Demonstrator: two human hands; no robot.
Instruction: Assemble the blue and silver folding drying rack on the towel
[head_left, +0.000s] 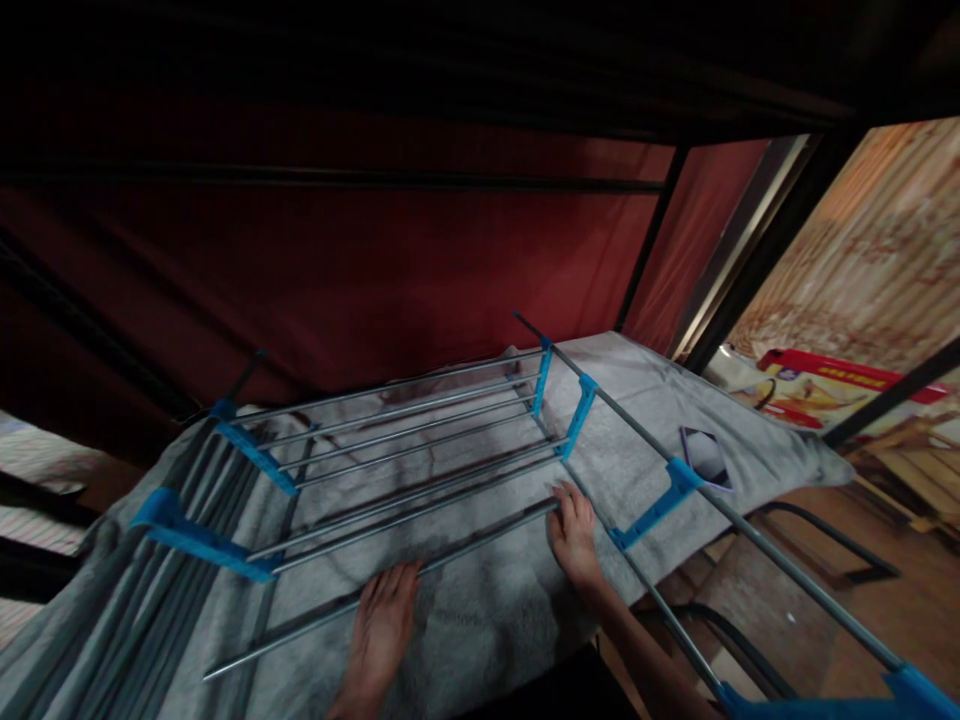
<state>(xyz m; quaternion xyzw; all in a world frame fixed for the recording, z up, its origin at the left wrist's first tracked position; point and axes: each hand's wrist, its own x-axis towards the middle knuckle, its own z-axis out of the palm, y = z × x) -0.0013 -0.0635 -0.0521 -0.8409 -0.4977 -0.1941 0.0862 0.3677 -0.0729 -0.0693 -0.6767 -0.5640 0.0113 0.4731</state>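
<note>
A grey towel (480, 600) is pressed flat on the drying rack (420, 470) by both open hands: left hand (382, 625), right hand (574, 535); nothing is gripped.

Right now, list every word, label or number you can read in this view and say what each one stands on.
Nothing can be read with certainty.
Red and yellow printed packaging at the right edge: a row of yellow characters on its red band, too small and blurred to quote.
Small dark flat object with a pale face on the grey blanket: no legible text.
Metal drying rack with blue plastic joints: no marks visible.
</note>
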